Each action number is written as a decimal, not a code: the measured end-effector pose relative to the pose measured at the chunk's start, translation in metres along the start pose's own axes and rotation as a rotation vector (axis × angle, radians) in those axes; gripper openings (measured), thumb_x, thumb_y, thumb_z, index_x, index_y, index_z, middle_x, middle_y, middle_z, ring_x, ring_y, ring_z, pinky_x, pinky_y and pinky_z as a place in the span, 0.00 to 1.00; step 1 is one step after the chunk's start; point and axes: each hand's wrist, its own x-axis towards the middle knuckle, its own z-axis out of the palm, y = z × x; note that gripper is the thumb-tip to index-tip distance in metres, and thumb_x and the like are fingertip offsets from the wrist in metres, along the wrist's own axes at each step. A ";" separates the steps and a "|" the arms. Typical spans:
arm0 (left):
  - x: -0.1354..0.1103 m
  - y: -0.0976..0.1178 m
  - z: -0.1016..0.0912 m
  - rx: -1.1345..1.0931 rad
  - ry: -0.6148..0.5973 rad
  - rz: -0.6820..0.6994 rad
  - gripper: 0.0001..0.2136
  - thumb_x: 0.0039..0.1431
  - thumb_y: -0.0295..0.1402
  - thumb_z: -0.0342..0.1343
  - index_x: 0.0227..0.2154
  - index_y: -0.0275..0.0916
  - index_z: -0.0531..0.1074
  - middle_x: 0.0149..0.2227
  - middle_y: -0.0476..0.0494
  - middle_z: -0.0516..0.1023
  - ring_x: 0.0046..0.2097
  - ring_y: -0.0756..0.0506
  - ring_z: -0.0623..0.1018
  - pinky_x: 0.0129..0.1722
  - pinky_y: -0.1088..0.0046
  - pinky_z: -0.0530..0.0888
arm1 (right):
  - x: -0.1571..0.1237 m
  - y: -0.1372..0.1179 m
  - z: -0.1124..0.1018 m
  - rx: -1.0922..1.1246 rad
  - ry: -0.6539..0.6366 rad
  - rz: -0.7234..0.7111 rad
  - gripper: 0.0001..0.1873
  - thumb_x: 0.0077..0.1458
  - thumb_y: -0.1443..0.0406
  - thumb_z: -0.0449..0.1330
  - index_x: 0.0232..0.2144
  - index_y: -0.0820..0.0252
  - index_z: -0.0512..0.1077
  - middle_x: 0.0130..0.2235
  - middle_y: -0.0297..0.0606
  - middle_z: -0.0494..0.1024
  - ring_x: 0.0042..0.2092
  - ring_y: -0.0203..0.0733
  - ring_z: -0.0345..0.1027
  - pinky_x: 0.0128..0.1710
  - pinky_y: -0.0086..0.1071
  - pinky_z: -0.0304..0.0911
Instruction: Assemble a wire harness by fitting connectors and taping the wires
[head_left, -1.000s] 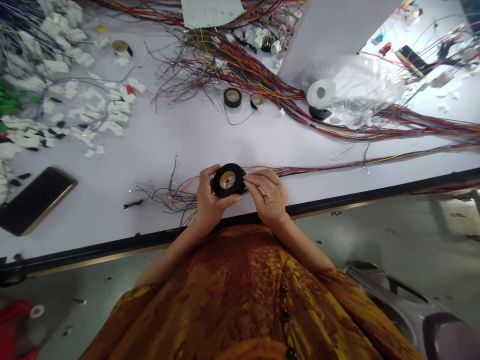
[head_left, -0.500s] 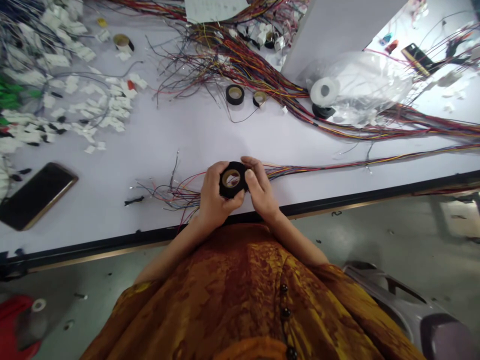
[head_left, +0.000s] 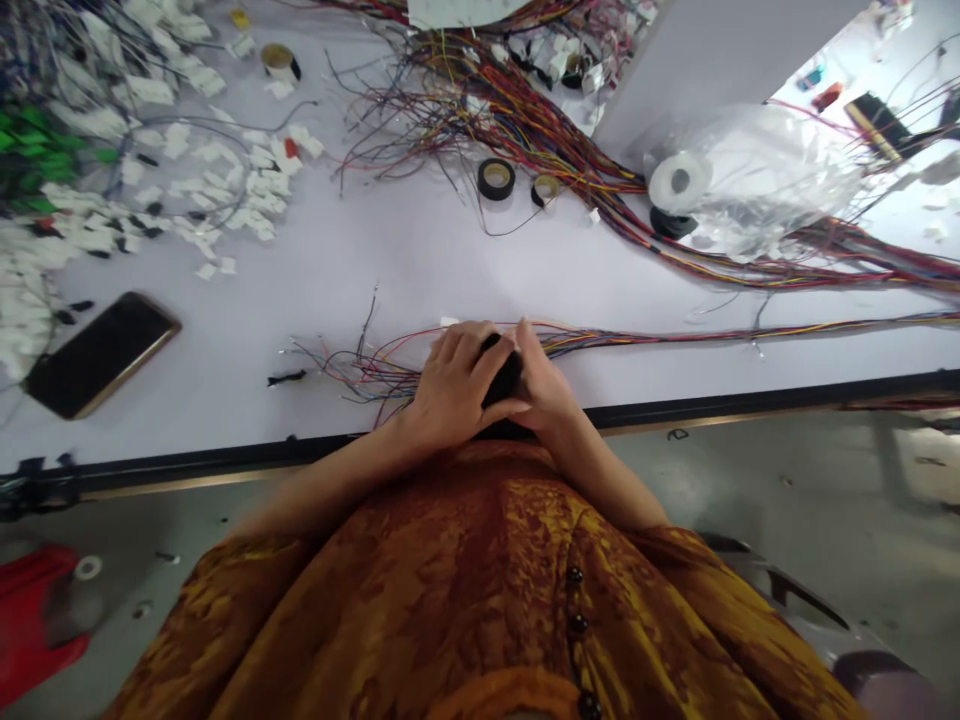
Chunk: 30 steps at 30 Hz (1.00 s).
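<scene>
- left hand (head_left: 457, 385) and right hand (head_left: 544, 385): pressed close together, fingers curled around a black tape roll (head_left: 502, 378), both gripping it
- black tape roll: between the hands, just above the counter's near edge, mostly covered by fingers; only a black strip shows, core hidden
- loose wire ends (head_left: 360, 378), thin, red, blue and mixed colours: fan out left from under the left hand; cannot tell if the roll touches them
- wire bundle (head_left: 675, 338): runs right from the hands along the counter (head_left: 390, 270)
- small black clip (head_left: 287, 378): just left of the wire ends
- phone (head_left: 101, 355), gold edge: lying face up, far left on the counter
- white tags (head_left: 210, 170) with wires: heaped upper left, green pieces (head_left: 45, 150) beyond them
- two small tape rolls (head_left: 496, 179) (head_left: 545, 189): side by side, farther up, near a thick wire mass (head_left: 517, 120)
- white roll (head_left: 679, 181): upper right, resting against a clear plastic bag (head_left: 780, 170)
</scene>
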 end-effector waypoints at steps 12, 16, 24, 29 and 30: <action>-0.013 -0.009 0.019 0.039 -0.044 0.192 0.22 0.62 0.53 0.49 0.42 0.37 0.70 0.48 0.30 0.74 0.51 0.32 0.73 0.54 0.46 0.69 | -0.008 -0.010 0.026 0.548 0.216 0.590 0.20 0.47 0.46 0.63 0.23 0.54 0.64 0.24 0.30 0.73 0.32 0.38 0.72 0.36 0.33 0.73; -0.017 -0.015 0.023 0.037 -0.038 0.202 0.22 0.62 0.54 0.48 0.41 0.38 0.69 0.48 0.31 0.74 0.52 0.33 0.72 0.55 0.45 0.68 | -0.006 -0.005 0.027 0.516 0.203 0.551 0.19 0.47 0.49 0.62 0.22 0.54 0.63 0.22 0.28 0.70 0.32 0.37 0.71 0.34 0.31 0.72; -0.021 -0.023 0.022 0.007 0.047 0.224 0.22 0.61 0.53 0.52 0.41 0.36 0.70 0.46 0.30 0.75 0.50 0.33 0.73 0.52 0.47 0.69 | -0.002 0.007 0.033 0.448 0.095 0.505 0.20 0.51 0.46 0.59 0.22 0.52 0.60 0.24 0.34 0.72 0.45 0.48 0.74 0.47 0.43 0.75; -0.014 -0.020 0.017 -0.026 0.027 0.153 0.25 0.60 0.56 0.52 0.46 0.37 0.69 0.51 0.30 0.75 0.54 0.33 0.73 0.55 0.47 0.69 | 0.004 0.017 0.032 0.345 0.055 0.370 0.26 0.58 0.39 0.49 0.28 0.52 0.68 0.33 0.38 0.78 0.50 0.48 0.74 0.50 0.45 0.74; -0.013 -0.017 0.015 -0.034 0.039 0.120 0.29 0.58 0.58 0.53 0.48 0.36 0.69 0.53 0.29 0.73 0.57 0.32 0.72 0.58 0.46 0.68 | 0.004 0.017 0.032 0.310 0.036 0.310 0.29 0.59 0.38 0.46 0.31 0.52 0.71 0.36 0.39 0.79 0.51 0.47 0.74 0.51 0.45 0.73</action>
